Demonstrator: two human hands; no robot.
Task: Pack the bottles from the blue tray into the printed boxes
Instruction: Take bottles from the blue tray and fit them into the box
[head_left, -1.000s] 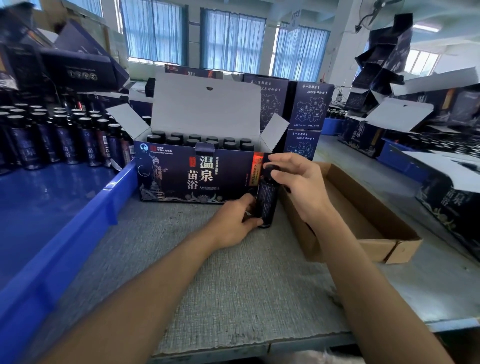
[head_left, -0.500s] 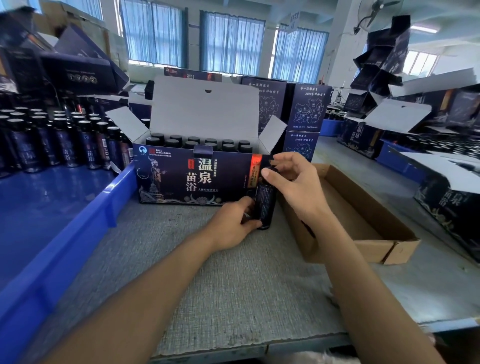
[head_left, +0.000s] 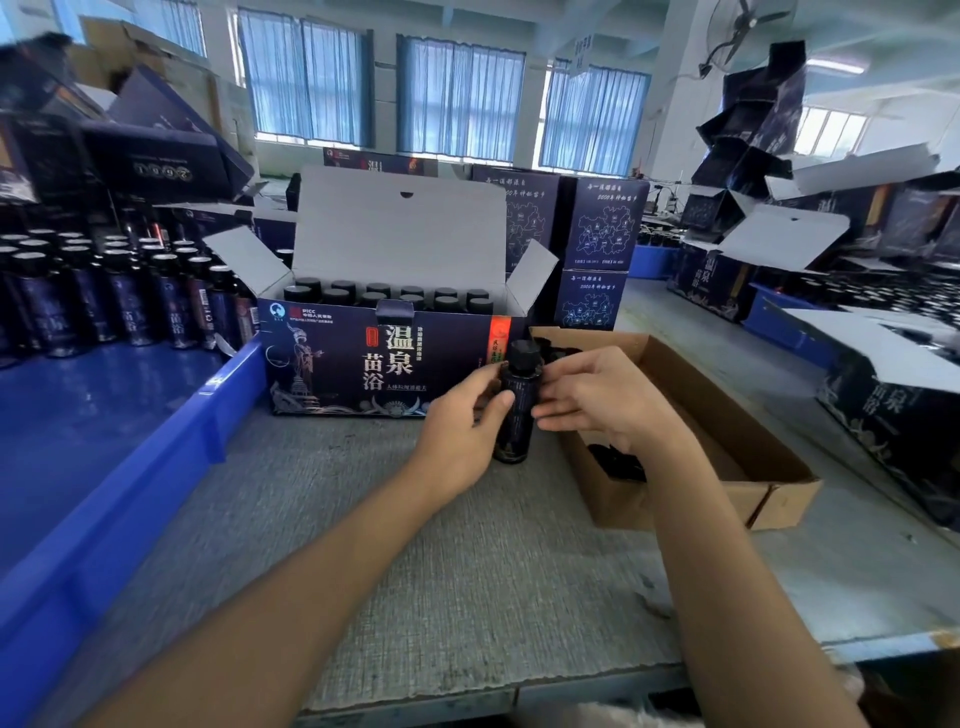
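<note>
The bottle (head_left: 516, 410), dark and capped, is standing upright in front of the right end of the printed box (head_left: 363, 364), with its base at or just above the desk (head_left: 415, 561); which of the two I cannot tell. The left hand (head_left: 460, 431) is gripping its body, thumb and fingers curling round it from the left. The right hand (head_left: 597, 402) is pinching the upper body from the other side, thumb near the shoulder and fingertips against the label.

By the look of it, the person is checking or steadying this one bottle before packing it. The box is standing open with its lid up, and two rows of caps are showing along the top. The front wall is hiding whether a free slot remains.

The next move is calling for a lift clear of the front wall, then a straight lowering into a gap, if there is one.

To the left, the blue tray (head_left: 156, 467) is holding many more bottles (head_left: 119, 301), so plenty of packing is waiting. A brown cardboard tray (head_left: 737, 457) is lying just right of the hands.
</note>
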